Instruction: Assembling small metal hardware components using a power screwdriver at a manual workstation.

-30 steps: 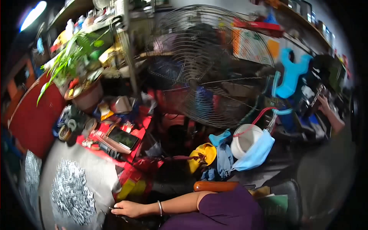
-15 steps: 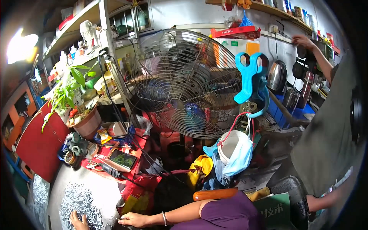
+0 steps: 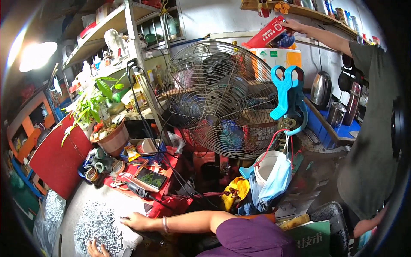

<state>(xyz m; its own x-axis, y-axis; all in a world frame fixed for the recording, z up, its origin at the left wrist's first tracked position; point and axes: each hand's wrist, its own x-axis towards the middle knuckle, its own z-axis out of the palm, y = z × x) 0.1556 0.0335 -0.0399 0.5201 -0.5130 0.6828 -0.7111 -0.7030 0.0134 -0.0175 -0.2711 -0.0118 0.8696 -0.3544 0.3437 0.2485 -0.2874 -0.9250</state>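
My left hand (image 3: 97, 249) is at the lower edge, only its spread fingers in view. It rests at the near side of a pile of small grey metal parts (image 3: 95, 225) on a pale work surface (image 3: 70, 210). My right hand (image 3: 138, 222), at the end of a purple sleeve and with a bangle (image 3: 165, 224) on the wrist, is just right of the pile. Its fingers are curled together; a small dark tip shows at them, but what they hold is too small to name. Below that wrist the area is dark and hard to read.
A co-worker's hand (image 3: 293, 26) grips a red shallow box (image 3: 266, 34) above a white-and-orange carton (image 3: 277, 55). Ahead stands a large caged fan (image 3: 214, 118). A phone (image 3: 150, 178), a black-handled tool (image 3: 136, 189) and a potted plant (image 3: 112, 139) are beyond my hands.
The view has shifted, so most things sit further right. The co-worker's hand has moved left from the wall shelf and tilted up the red box. My right hand is higher in view, still curled.
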